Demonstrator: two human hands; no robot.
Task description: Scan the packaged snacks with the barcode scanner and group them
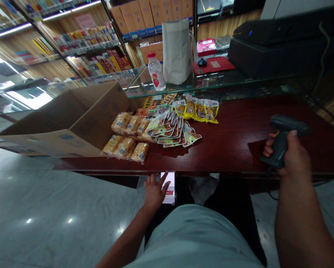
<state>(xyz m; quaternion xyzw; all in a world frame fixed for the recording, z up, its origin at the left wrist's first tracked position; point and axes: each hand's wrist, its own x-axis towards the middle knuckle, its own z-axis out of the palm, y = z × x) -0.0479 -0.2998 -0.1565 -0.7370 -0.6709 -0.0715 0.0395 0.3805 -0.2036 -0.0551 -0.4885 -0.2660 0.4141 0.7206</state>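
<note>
My right hand (pixel 295 155) is wrapped round the handle of a black barcode scanner (pixel 280 143), held up over the right part of the brown counter. Below the counter's front edge, a phone (pixel 169 189) with a lit white and pink screen lies by my lap. My left hand (pixel 155 191) is at its left side, fingers apart, with the index finger and thumb over the screen; whether they touch it I cannot tell. On the counter lie wrapped bread-like snacks (pixel 122 147), a fanned pile of green-and-white snack packets (pixel 168 130) and yellow-edged clear pouches (pixel 196 109).
An open cardboard box (pixel 91 124) stands at the left. Behind are a glass ledge (pixel 144 83) with a red-capped bottle (pixel 156 74), a pale bag (pixel 176 52) and a red mat (pixel 214 65). A black machine (pixel 262 48) is at the back right.
</note>
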